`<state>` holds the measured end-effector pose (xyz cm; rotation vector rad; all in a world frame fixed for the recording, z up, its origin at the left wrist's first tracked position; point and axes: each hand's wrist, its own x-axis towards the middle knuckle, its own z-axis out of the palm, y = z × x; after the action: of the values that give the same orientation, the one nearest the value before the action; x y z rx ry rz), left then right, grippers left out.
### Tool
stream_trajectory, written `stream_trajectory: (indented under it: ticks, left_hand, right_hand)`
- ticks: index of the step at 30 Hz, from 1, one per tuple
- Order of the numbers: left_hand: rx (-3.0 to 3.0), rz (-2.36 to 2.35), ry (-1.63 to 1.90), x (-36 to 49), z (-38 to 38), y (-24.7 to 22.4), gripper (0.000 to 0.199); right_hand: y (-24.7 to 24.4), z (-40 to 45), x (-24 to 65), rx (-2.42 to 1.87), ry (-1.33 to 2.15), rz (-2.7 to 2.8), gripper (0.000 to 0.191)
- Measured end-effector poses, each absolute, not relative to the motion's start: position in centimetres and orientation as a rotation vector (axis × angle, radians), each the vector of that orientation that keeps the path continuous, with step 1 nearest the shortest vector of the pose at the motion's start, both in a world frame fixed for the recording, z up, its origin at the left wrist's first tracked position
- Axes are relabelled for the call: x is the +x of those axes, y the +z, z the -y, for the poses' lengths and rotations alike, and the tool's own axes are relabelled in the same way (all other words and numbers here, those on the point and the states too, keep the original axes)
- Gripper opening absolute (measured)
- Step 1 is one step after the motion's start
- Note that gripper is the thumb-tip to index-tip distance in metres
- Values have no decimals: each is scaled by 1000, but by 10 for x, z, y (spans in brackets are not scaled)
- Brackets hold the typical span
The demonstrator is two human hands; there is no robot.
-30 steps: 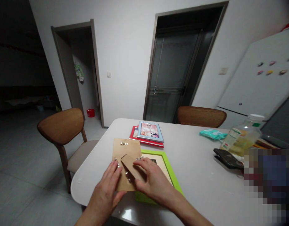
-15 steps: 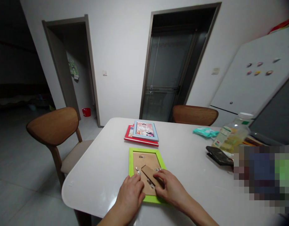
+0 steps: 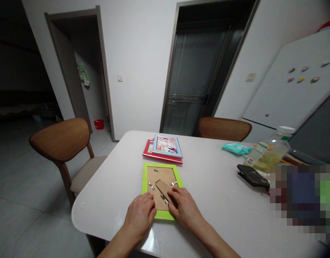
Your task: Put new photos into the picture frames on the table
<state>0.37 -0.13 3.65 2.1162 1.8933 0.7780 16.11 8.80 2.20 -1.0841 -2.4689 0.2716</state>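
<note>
A lime-green picture frame (image 3: 144, 179) lies face down on the table, its brown backing board (image 3: 154, 200) turned up. Small metal clips (image 3: 152, 186) sit around the board, and a brown stand flap (image 3: 163, 186) runs slantwise over it. My left hand (image 3: 141, 215) grips the frame's lower left side, fingers bent together over the edge. At the lower right, my right hand (image 3: 185, 208) is closed around the frame's edge, with its fingertips at the lower part of the stand flap. The frame's lower right side is hidden under that hand.
Beyond the green frame, a light-blue framed photo (image 3: 167, 146) rests on a red frame (image 3: 162, 157). To the right are a teal packet (image 3: 236, 148), a dark flat case (image 3: 252, 175) and a clear bottle (image 3: 269, 150) of yellowish liquid. Wooden chairs (image 3: 62, 139) stand at the table (image 3: 105, 200).
The green frame has slid slightly left and away from me, with both hands moving along on it. The view has shifted a little.
</note>
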Motion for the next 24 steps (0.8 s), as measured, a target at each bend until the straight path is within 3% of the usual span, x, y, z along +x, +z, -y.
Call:
stream_trajectory:
  ticks: [4,24]
  left_hand:
    - [2135,-1827,800,-2,10,27,29]
    - [2119,-1833,801,-8,12,19,22]
  right_hand:
    - [16,-82,163,-1020,207,2463,24]
    - [12,-78,151,-843,217,2526,28]
